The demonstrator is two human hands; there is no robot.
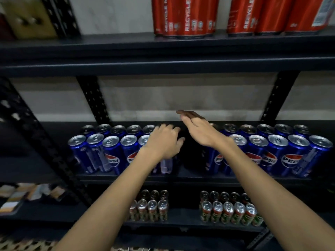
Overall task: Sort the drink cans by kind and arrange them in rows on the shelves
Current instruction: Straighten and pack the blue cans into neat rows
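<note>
Blue cans on the middle shelf carry the Pepsi globe and the word "PEPSI", readable on the left group of blue cans and partly cut to "PEP" on the right group of blue cans. Both groups stand upright in two rows, silver tops showing. Above the hands, on the upper shelf, red cans bear "RECYCLE" in white, running up their sides; other small print there is too blurred to read. Below the forearms, the lower shelf holds two clusters of smaller cans with red and green labels, their writing unreadable.

The left hand is curled palm-down over the top of a blue can at the right end of the left group, fingers wrapped around its upper part; only the can's pale lower label shows under the wrist. The right hand is spread flat with fingers straight and together, pointing left and up, holding nothing. It hovers over the dark gap between the two groups, just beside the left hand, with the nearest can of the right group under its wrist.

Left of the left forearm, small flat packs lie blurred on a neighbouring shelf.
</note>
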